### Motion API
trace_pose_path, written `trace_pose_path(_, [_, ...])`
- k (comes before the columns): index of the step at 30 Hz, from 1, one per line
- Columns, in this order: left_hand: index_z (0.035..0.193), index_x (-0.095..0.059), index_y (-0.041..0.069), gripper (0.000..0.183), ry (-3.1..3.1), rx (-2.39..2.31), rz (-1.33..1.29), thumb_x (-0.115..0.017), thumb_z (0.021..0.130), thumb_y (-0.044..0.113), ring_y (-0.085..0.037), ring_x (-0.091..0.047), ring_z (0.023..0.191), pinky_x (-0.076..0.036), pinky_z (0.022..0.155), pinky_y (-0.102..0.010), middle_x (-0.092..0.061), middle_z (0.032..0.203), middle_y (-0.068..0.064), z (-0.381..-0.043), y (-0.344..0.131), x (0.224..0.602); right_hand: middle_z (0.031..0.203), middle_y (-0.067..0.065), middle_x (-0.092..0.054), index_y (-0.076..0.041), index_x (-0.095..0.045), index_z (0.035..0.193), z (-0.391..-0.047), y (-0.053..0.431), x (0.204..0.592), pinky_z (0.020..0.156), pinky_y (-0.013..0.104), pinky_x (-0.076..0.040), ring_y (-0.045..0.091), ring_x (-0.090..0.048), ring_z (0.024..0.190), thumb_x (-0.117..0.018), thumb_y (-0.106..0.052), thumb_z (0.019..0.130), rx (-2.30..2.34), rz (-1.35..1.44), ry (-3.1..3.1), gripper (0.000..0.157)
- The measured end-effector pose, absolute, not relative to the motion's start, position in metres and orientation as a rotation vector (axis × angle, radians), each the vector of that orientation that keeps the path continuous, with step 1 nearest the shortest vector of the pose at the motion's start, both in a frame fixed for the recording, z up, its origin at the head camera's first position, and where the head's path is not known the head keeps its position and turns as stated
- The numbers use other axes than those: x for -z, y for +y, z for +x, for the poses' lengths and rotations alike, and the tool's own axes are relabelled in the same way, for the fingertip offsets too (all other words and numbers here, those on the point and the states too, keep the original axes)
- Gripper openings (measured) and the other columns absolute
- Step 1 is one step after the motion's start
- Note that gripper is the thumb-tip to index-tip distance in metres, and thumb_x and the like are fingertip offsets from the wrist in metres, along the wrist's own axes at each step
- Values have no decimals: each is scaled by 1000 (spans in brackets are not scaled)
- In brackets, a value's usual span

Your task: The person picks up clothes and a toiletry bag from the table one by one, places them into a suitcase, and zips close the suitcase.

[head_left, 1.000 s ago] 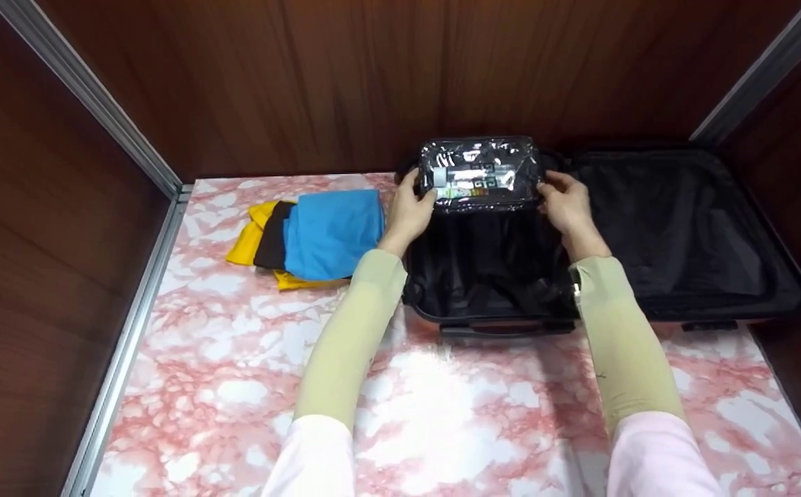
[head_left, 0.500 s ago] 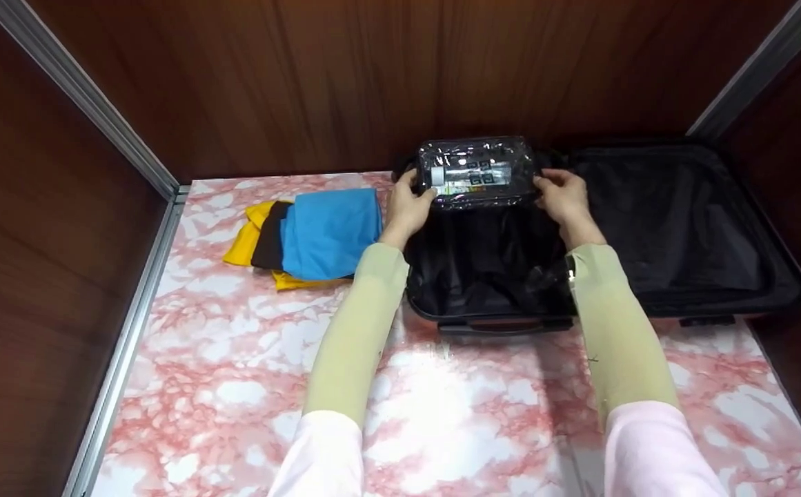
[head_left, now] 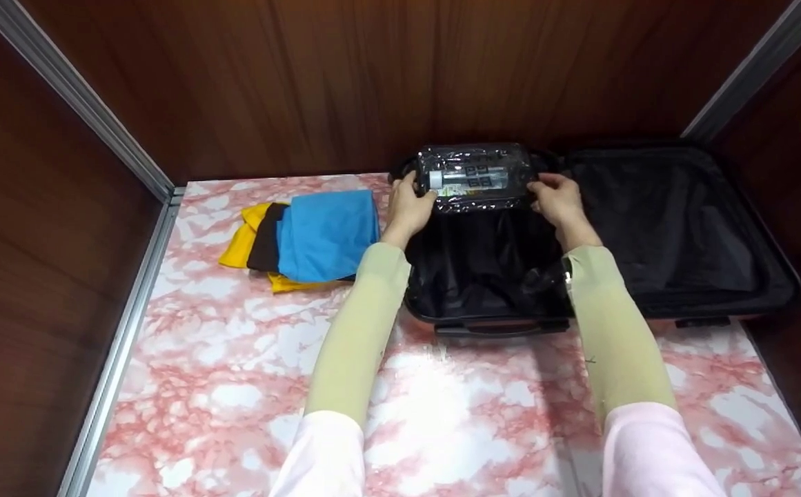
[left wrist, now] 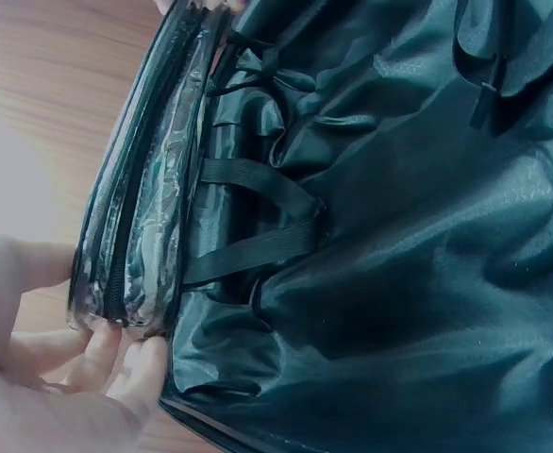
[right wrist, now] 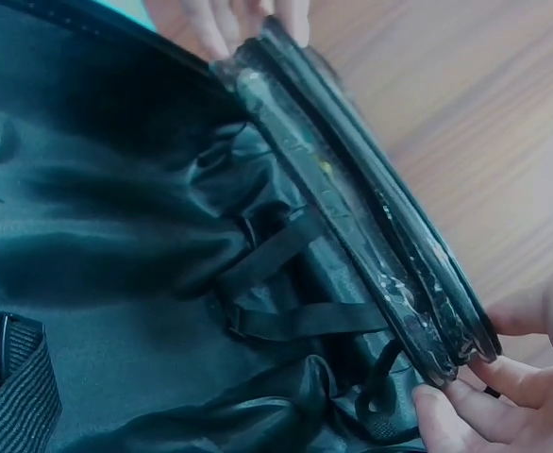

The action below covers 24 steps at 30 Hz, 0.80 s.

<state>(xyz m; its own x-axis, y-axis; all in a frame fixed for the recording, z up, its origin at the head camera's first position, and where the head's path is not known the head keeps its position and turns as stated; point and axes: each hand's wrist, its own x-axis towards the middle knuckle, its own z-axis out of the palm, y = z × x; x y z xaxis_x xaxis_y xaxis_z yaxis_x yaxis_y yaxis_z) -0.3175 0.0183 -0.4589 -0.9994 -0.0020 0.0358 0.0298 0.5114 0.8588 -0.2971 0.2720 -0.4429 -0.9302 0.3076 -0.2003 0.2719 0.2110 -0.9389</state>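
Observation:
A clear zippered toiletry bag (head_left: 476, 155) with black edging hangs over the far end of the open black suitcase (head_left: 483, 262). Through its plastic show a white-capped bottle and dark square lettering. My left hand (head_left: 408, 210) grips its left end, thumb on the near face. At the other end my right hand (head_left: 557, 203) pinches the corner. In the left wrist view, the fingertips (left wrist: 140, 363) curl under the end of the bag, close to the suitcase rim. Thumb and fingers bracket the opposite end in the right wrist view, beside the lining (right wrist: 144, 283) and its elastic straps (right wrist: 305, 319).
Folded clothes lie left of the suitcase: a blue piece (head_left: 331, 235) over dark brown and yellow (head_left: 238, 245) ones. The suitcase's other half (head_left: 676, 228) lies open at right. A wood-grain wall (head_left: 345, 83) stands close behind, and the surface (head_left: 234, 393) has a red-and-white marbled pattern.
The toiletry bag has come slightly lower and tipped a little flatter toward the suitcase's far end. Both hands keep hold of it; the right has shifted slightly left.

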Motion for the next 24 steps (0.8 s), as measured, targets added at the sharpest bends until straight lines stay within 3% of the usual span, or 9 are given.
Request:
trace_pose_path(6, [151, -40, -7, 66, -2691, 1551, -48, -68, 94, 10, -30, -54, 126, -37, 108, -29, -58, 135, -22, -317, 18, 464, 111, 9, -56, 8, -47, 145, -300, 270, 447, 64, 15, -48, 4, -55, 64, -57, -8, 101, -1898, -552, -2402, 48])
trace_pose_path(14, [151, -46, 2, 60, -2639, 1683, 15, -66, 95, 3, -28, -60, 119, -45, 100, -30, -58, 137, -18, -313, 20, 474, 136, 17, -52, 5, -43, 150, -300, 271, 457, 66, 14, -49, 5, -57, 68, -58, -11, 103, -1935, -611, -2409, 52])
trace_pose_path(24, [146, -54, 4, 51, -2785, 1561, 56, -66, 96, 7, -26, -53, 130, -39, 107, -30, -58, 142, -14, -310, 24, 477, 139, 18, -52, 1, -44, 152, -296, 274, 471, 78, 21, -51, 10, -59, 79, -54, -14, 104, -1846, -664, -2519, 51])
